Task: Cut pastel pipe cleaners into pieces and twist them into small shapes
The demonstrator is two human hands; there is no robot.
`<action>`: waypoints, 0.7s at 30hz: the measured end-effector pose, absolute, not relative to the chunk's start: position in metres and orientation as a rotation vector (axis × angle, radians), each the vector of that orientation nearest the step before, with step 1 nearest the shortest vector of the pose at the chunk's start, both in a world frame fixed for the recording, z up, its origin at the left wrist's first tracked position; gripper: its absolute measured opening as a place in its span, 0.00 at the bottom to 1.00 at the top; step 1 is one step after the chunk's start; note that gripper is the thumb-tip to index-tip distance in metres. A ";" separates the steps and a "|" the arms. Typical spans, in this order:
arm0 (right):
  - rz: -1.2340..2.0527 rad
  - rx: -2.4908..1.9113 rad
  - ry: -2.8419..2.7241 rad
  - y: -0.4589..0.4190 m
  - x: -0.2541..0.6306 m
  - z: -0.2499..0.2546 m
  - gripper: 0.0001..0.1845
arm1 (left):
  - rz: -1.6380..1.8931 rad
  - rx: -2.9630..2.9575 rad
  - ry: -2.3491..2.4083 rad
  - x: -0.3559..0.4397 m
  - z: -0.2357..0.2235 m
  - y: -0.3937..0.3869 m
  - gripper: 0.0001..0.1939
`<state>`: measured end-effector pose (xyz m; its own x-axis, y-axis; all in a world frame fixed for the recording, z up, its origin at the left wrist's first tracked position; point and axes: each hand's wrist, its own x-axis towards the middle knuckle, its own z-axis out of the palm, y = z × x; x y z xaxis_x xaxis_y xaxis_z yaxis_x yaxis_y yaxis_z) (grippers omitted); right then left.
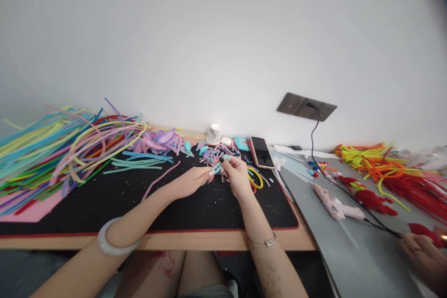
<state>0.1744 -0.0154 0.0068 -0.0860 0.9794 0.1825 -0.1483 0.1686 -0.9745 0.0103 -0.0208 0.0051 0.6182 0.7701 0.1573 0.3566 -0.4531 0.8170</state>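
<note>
My left hand [194, 180] and my right hand [238, 176] meet above the black mat, fingertips pinched close together. Between them is a short mint-green pipe cleaner piece [216, 167], gripped at both ends; its exact shape is too small to make out. Behind the fingers lies a pile of short pink, purple and turquoise pipe cleaner pieces [209, 151]. Left of my left hand, a single pink pipe cleaner [159, 181] rests on the mat. A yellow pipe cleaner loop [257, 178] lies just right of my right hand.
Long multicoloured pipe cleaners [84, 144] cover the left side. A paper cup [214, 133] and a phone [262, 152] stand near the wall. On the grey table to the right are a pink glue gun [337, 205], its cord, red pipe cleaners [415, 191] and another person's hand [424, 256].
</note>
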 end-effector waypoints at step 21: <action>1.601 -0.733 -1.386 -0.026 0.176 0.019 0.15 | 0.471 1.305 0.577 -0.002 0.004 -0.019 0.16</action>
